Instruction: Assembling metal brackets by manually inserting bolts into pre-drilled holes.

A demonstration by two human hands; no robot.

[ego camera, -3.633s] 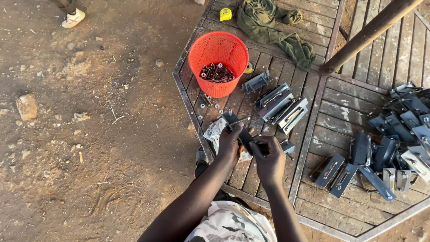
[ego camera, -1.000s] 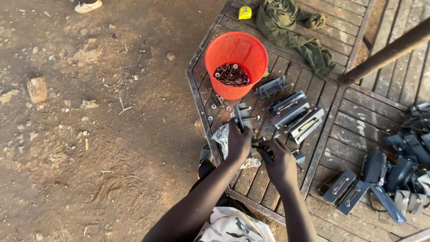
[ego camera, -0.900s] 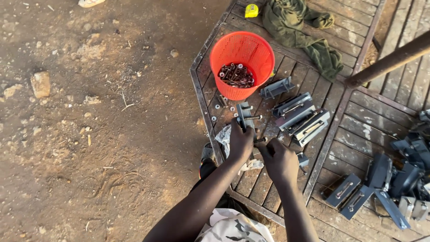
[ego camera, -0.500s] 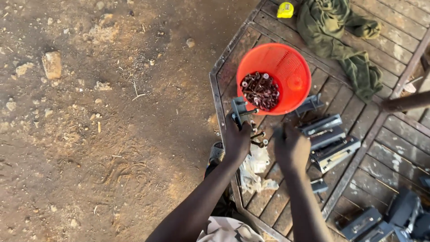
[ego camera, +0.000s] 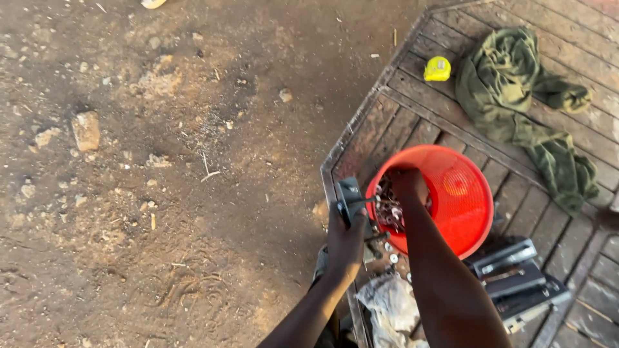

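Note:
My left hand (ego camera: 346, 240) grips a small dark metal part (ego camera: 350, 199) at the near left corner of a wooden slatted platform (ego camera: 412, 122), just left of a red plastic basket (ego camera: 451, 200). My right hand (ego camera: 408, 185) reaches down inside the basket among several small metal screws and fittings (ego camera: 387, 207). Whether its fingers close on anything is hidden by the hand itself. A few loose washers lie on the slats below the basket.
Dark metal lock bodies (ego camera: 516, 277) lie right of my right arm. A crumpled white rag (ego camera: 390, 306) sits near my elbows. A green cloth (ego camera: 522, 103) and a yellow tape measure (ego camera: 437, 68) rest farther back. Bare dirt ground with stones (ego camera: 86, 131) spreads to the left.
The view has moved closer to the basket. My right hand left the slats and went into the red basket. My left hand keeps hold of the dark part beside it.

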